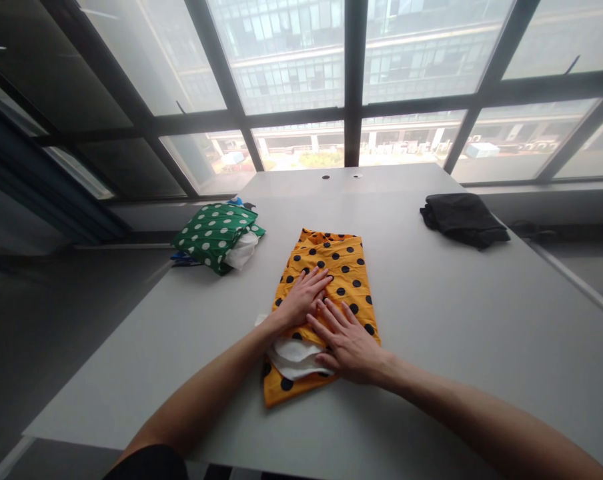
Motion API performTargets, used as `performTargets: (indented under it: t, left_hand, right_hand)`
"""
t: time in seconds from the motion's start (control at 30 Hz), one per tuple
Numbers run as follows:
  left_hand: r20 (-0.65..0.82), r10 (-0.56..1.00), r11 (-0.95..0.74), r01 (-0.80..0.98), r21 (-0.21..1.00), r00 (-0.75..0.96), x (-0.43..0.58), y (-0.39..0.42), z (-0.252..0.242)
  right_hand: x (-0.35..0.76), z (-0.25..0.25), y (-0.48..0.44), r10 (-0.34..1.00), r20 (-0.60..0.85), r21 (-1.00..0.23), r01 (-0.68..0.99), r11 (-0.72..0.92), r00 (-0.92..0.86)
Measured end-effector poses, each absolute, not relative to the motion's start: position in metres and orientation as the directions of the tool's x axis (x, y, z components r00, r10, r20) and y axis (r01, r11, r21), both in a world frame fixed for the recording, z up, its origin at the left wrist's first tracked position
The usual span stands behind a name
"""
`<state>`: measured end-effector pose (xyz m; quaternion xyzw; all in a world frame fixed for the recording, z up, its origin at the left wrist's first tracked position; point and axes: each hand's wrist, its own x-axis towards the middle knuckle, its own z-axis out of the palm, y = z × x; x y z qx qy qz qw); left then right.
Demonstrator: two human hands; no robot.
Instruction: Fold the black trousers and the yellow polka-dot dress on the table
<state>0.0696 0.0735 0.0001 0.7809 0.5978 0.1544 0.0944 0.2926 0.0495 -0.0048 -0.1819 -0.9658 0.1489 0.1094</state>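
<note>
A yellow-orange cloth with black dots (354, 270) lies folded lengthwise in front of me. White fabric (295, 359) shows at its near end, with a small white corner poking out at the left edge. My left hand (304, 297) rests flat on the middle of the cloth, fingers extended. Just nearer and to the right, my right hand (349, 340) presses on the cloth with its fingers spread, its thumb by the white fabric. The two hands are close together, and neither grips anything.
On the white table (461, 320), a green cloth with white dots (209, 233) lies at the left with white fabric (242, 251) beside it. A folded black cloth (464, 219) sits near the right edge. Large windows (286, 60) stand behind the table.
</note>
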Motion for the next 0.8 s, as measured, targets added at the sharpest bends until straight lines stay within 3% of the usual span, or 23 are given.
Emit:
performTargets:
  t: [0.37, 0.5, 0.63, 0.8]
  left_hand:
    - [0.126, 0.967, -0.255, 0.871, 0.421, 0.222, 0.071, 0.074, -0.002]
    - [0.151, 0.971, -0.239, 0.738, 0.631, 0.185, 0.062, 0.08, 0.011]
    - [0.155, 0.988, -0.122, 0.588, 0.8, -0.006, 0.031, 0.078, 0.052]
    - [0.007, 0.99, 0.098, 0.72, 0.687, -0.142, -0.014, 0.037, 0.084]
  right_hand:
    - [0.302, 0.012, 0.05, 0.276, 0.063, -0.376, 0.233, 0.897, -0.959]
    - [0.301, 0.012, 0.051, 0.289, 0.056, -0.379, 0.247, 0.892, -0.956]
    - [0.301, 0.014, 0.051, 0.311, 0.068, -0.397, 0.261, 0.88, -0.948]
    - [0.3, 0.011, 0.05, 0.324, 0.098, -0.38, 0.265, 0.886, -0.941]
